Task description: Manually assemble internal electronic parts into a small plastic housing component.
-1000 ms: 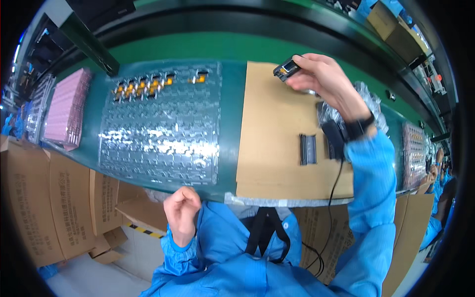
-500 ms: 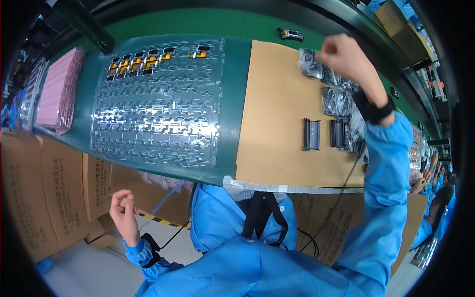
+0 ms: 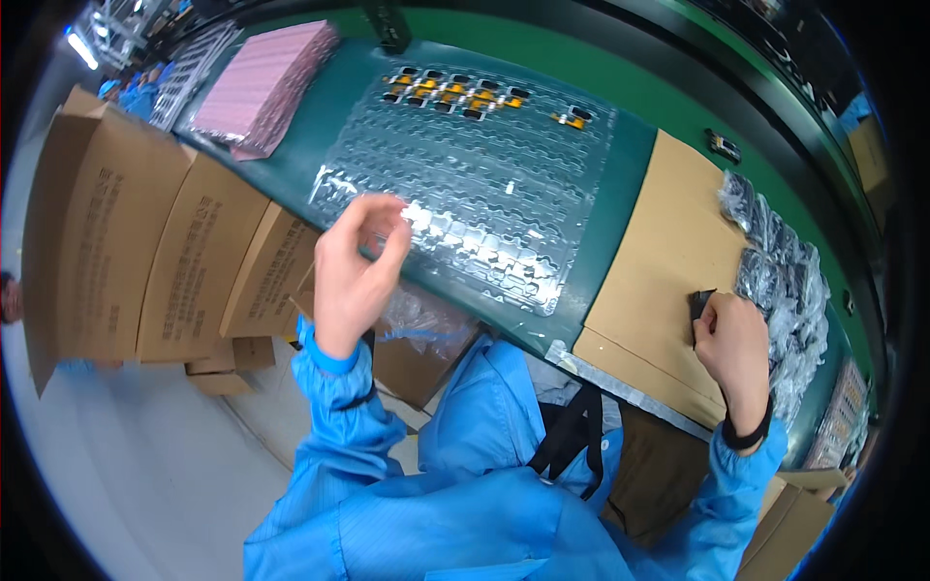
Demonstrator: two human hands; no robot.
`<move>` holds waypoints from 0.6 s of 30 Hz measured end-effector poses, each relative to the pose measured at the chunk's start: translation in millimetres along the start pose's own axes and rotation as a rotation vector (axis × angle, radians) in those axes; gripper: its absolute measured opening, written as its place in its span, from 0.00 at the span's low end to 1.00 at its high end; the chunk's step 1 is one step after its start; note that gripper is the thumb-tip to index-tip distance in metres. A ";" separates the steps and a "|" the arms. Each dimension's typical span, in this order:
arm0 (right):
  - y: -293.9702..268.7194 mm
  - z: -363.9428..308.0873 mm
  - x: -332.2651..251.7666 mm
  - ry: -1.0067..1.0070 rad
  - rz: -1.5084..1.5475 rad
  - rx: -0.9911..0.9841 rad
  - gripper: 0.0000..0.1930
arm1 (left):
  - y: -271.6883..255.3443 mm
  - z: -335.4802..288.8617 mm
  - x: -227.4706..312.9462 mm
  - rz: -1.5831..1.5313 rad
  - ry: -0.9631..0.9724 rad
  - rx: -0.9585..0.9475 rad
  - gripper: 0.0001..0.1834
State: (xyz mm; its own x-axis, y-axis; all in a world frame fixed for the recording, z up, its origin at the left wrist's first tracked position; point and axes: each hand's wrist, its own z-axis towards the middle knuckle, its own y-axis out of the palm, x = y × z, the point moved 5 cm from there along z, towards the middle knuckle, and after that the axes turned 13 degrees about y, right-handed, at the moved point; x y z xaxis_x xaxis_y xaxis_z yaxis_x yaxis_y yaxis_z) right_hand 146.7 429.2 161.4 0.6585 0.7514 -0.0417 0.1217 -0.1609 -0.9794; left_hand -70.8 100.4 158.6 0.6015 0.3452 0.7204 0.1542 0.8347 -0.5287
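Note:
My right hand (image 3: 733, 339) is closed around a dark rectangular part (image 3: 699, 303) at the right side of the brown cardboard sheet (image 3: 668, 232); only the part's end shows past the fingers. My left hand (image 3: 356, 271) is raised over the near edge of a clear plastic blister tray (image 3: 465, 184). Its fingers are curled, with a gap between thumb and forefinger, and I see nothing in it. Small display modules with orange flex cables (image 3: 450, 95) sit in the tray's far rows, and one more module (image 3: 573, 117) lies apart at the right.
Plastic-wrapped dark parts (image 3: 775, 271) line the sheet's right edge. A small dark device (image 3: 723, 146) lies on the green surface beyond. A pink bubble-wrapped stack (image 3: 266, 82) stands at the far left. Cardboard boxes (image 3: 126, 232) stand left of the table.
My view has turned. My right hand has come back from the wrapped parts to the dark part on the sheet. My left hand has risen from beside the table to the tray's near edge.

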 end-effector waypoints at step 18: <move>35.2 -40.3 -22.8 -0.060 0.222 0.402 0.23 | 22.5 181.5 -155.4 0.781 -0.150 -0.130 0.24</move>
State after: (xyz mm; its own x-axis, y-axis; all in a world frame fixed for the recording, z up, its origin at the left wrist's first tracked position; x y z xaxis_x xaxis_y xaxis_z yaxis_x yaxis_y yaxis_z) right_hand 165.9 380.6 135.9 0.5904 0.7646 -0.2586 -0.3226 -0.0702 -0.9439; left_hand -303.1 143.4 116.2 0.4629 0.8702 0.1685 -0.1717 0.2745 -0.9461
